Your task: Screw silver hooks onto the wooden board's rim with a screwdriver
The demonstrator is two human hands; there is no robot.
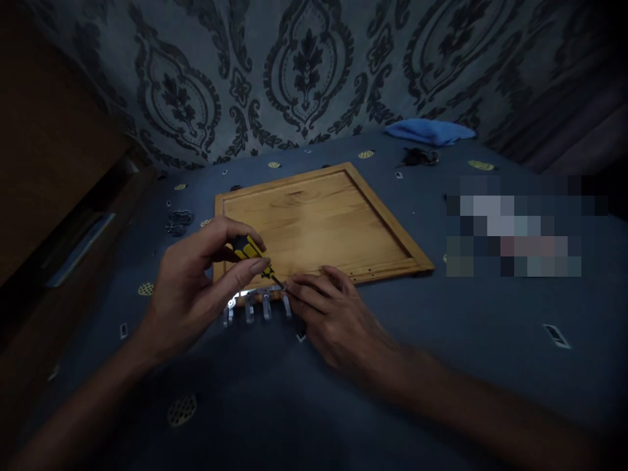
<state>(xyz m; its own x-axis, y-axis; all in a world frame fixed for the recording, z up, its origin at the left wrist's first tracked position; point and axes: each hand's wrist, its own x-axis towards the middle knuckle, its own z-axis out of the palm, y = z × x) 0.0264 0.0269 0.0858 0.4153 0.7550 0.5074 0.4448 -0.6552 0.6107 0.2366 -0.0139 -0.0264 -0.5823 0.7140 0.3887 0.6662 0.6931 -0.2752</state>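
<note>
A square wooden panel (324,222) with a raised frame lies flat on a blue patterned cloth. At its near edge lies a shiny metal hook rack (255,302) with several hooks pointing toward me. My left hand (196,281) is closed round a black and yellow screwdriver (252,254), its tip angled down to the right end of the rack. My right hand (328,307) rests beside that end, fingertips pinched at the spot where the tip meets the rack; what they hold is too small to see.
A blue folded cloth (429,131) and a dark small object (417,157) lie at the back right. Metal hardware (179,221) lies left of the panel. A wooden cabinet (53,176) stands at the left. Patterned wallpaper runs behind.
</note>
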